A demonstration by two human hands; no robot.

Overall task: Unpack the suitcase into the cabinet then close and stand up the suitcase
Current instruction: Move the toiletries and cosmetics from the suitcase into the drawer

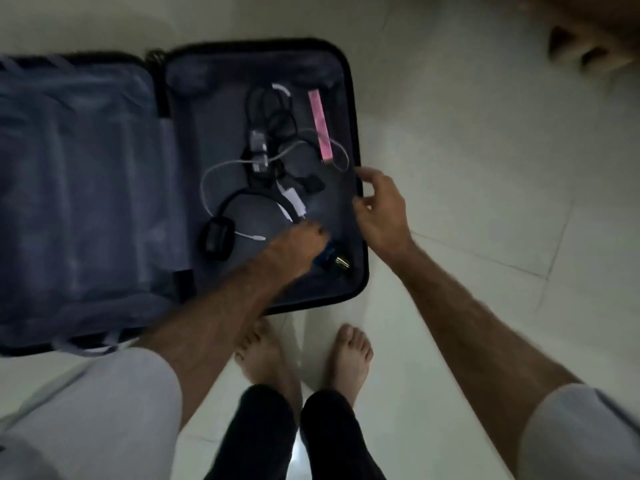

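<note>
On the pale tiled floor [467,168] a dark suitcase [360,237] lies fully open, its two halves flat side by side, just beyond the person's bare feet [349,355]. The left half is covered by a grey-blue fabric divider [79,188]. The right half holds a loose tangle: black cables [273,116] toward the far end, a white cable [221,168] looping across the middle, a small clear-and-grey adapter [259,150] among them, a black pouch-like item [216,239] near the hinge side, and a long pink strip-shaped object [320,124] lying along the right wall. Near the right half's near corner sits a small dark thing with a gold-coloured cap [341,262]; motion blur hides what it is.

The left hand [298,242] reaches into the right half, knuckles up, fingers curled downward onto the lining just near of the white cable's end and right beside the gold-capped thing. Blur and the back of the hand hide the fingertips, so I cannot tell whether it grasps anything.

The right hand [381,209] is at the suitcase's right rim, fingers loosely spread and bent, thumb and forefinger apart over the edge; it holds nothing. The cable tangle lies left and far of it, the pink strip just beyond its fingertips.

At the far right a wooden piece of furniture [588,39] enters the view, blurred.
</note>
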